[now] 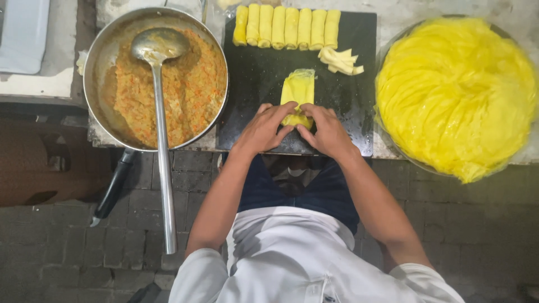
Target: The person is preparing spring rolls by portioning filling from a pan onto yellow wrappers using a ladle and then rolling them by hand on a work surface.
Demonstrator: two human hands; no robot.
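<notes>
With our left hand (pixel 266 128) and right hand (pixel 324 132) pinched onto the yellow crepe wrapper's (pixel 298 90) near end, we judge it soft, thin, tear-prone.

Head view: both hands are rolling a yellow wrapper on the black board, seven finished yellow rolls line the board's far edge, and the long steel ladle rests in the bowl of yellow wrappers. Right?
Not quite. The head view shows the long steel ladle resting in the round metal pan of orange-brown filling, not in the bowl of yellow wrappers. The rest holds: left hand and right hand roll a yellow wrapper on the black board, with seven finished yellow rolls along its far edge.
</notes>
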